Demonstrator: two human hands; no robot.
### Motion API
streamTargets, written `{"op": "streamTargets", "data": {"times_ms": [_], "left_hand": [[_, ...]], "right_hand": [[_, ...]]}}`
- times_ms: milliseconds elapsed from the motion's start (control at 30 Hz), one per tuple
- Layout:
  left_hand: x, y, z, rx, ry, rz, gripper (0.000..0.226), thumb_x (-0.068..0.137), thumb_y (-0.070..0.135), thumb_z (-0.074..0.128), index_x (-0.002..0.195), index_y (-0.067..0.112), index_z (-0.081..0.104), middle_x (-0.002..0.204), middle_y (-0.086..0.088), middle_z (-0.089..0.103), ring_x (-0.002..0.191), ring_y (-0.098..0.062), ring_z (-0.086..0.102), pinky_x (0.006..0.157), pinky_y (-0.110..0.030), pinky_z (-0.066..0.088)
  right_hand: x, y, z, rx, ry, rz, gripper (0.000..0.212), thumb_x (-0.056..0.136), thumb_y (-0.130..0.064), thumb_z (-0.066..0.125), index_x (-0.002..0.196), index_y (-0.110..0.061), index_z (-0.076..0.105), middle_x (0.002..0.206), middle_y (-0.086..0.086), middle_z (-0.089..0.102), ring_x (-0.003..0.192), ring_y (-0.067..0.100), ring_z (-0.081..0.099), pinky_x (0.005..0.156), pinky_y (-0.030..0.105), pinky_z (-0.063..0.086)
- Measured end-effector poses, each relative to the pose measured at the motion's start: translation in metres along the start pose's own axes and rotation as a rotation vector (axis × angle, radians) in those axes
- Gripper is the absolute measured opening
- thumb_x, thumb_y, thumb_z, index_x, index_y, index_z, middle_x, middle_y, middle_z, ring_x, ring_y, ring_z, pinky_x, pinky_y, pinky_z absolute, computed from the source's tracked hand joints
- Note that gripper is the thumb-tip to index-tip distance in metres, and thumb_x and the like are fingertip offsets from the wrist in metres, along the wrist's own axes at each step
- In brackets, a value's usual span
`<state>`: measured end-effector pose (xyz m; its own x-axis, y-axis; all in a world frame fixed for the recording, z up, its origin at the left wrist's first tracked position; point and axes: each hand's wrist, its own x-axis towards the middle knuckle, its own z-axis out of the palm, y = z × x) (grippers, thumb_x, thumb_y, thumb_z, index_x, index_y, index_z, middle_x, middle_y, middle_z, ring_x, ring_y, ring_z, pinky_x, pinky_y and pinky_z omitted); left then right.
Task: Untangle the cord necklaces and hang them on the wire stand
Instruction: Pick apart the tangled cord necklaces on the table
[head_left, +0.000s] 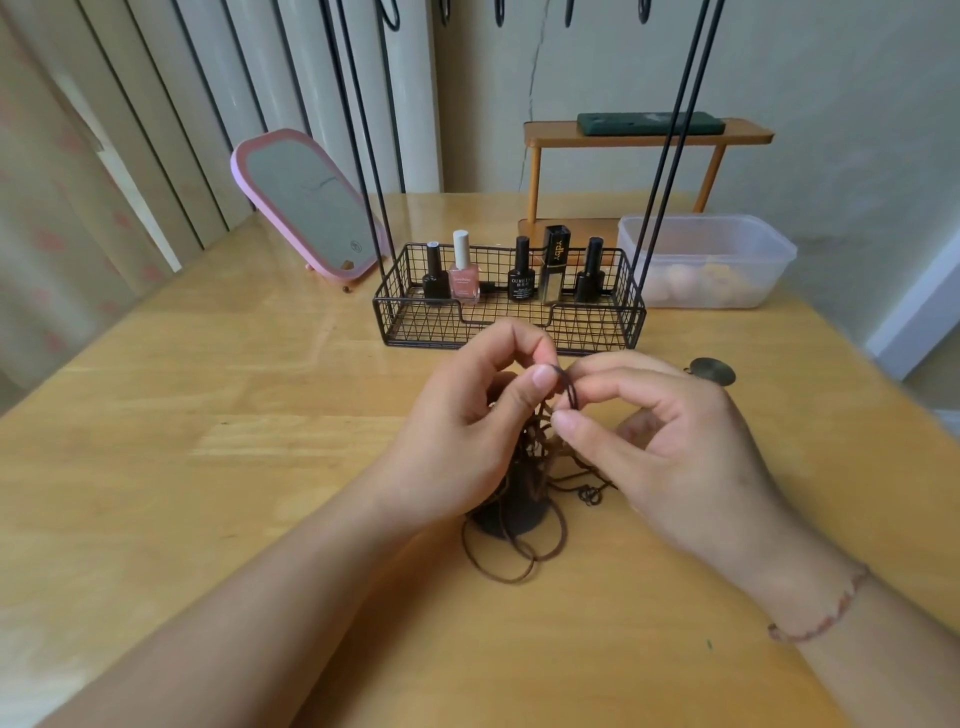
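Note:
A tangle of dark brown cord necklaces (524, 551) hangs from my fingers down to the wooden table (208, 467), with loops lying on the table below. My left hand (467, 415) pinches a cord loop between thumb and forefinger. My right hand (670, 441) pinches the same loop just to the right, thumb and forefinger closed on it. A round metal pendant (712, 371) lies on the table behind my right hand. The black wire stand (509, 322) stands just beyond my hands, its uprights rising out of the top of the view and its hooks cut off at the top edge.
The stand's basket holds several nail polish bottles (464, 275). A pink mirror (306, 208) leans at the back left. A clear plastic box (706, 260) and an orange shelf (644, 140) stand at the back right.

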<state>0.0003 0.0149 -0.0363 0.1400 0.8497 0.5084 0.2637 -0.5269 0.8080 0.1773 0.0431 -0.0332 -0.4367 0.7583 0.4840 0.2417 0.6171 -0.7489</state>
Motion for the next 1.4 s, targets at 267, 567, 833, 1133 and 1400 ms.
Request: {"op": "streamTargets", "data": {"times_ms": [267, 567, 833, 1133, 1400], "left_hand": [[-0.002, 0.001, -0.012, 0.491, -0.062, 0.061, 0.007, 0.099, 0.027, 0.048, 0.095, 0.033, 0.047, 0.075, 0.006, 0.055, 0.064, -0.019, 0.051, 0.057, -0.037, 0.045], [0.000, 0.000, -0.013, 0.445, -0.075, 0.042, 0.005, 0.100, 0.022, 0.048, 0.100, 0.027, 0.049, 0.076, 0.006, 0.054, 0.065, -0.019, 0.050, 0.058, -0.037, 0.045], [0.000, 0.007, -0.007, 0.140, -0.166, 0.082, 0.018, 0.088, -0.001, 0.068, 0.095, 0.007, 0.054, 0.104, -0.007, 0.053, 0.096, -0.022, 0.054, 0.083, -0.035, 0.047], [-0.001, 0.004, -0.002, 0.274, -0.168, 0.111, 0.013, 0.082, 0.001, 0.076, 0.086, 0.008, 0.066, 0.098, -0.002, 0.056, 0.100, -0.019, 0.057, 0.087, -0.026, 0.045], [-0.003, 0.002, -0.003, 0.414, -0.112, 0.151, 0.020, 0.079, 0.023, 0.084, 0.094, 0.014, 0.073, 0.106, 0.002, 0.058, 0.098, -0.016, 0.061, 0.086, -0.032, 0.051]], "right_hand": [[0.006, -0.007, -0.025, 0.420, -0.198, 0.287, 0.032, 0.072, -0.038, 0.063, 0.052, -0.017, 0.051, 0.090, -0.003, 0.065, 0.100, 0.013, 0.056, 0.089, 0.034, 0.037], [0.009, -0.007, -0.032, 0.776, -0.161, 0.355, 0.031, 0.066, -0.039, 0.075, 0.060, -0.017, 0.054, 0.072, 0.010, 0.059, 0.065, 0.020, 0.052, 0.054, 0.025, 0.040], [0.012, -0.017, -0.020, 1.069, -0.041, 0.473, 0.024, 0.094, -0.028, 0.040, 0.074, -0.014, 0.042, 0.059, 0.003, 0.039, 0.055, 0.022, 0.046, 0.050, 0.030, 0.043], [0.012, -0.016, -0.020, 1.124, -0.010, 0.657, 0.027, 0.097, -0.031, 0.042, 0.073, -0.018, 0.042, 0.055, -0.004, 0.022, 0.050, 0.013, 0.025, 0.042, 0.023, 0.033], [0.013, -0.019, -0.020, 1.181, -0.001, 0.690, 0.030, 0.100, -0.031, 0.039, 0.074, -0.017, 0.042, 0.057, -0.003, 0.025, 0.050, 0.013, 0.030, 0.044, 0.023, 0.036]]}}
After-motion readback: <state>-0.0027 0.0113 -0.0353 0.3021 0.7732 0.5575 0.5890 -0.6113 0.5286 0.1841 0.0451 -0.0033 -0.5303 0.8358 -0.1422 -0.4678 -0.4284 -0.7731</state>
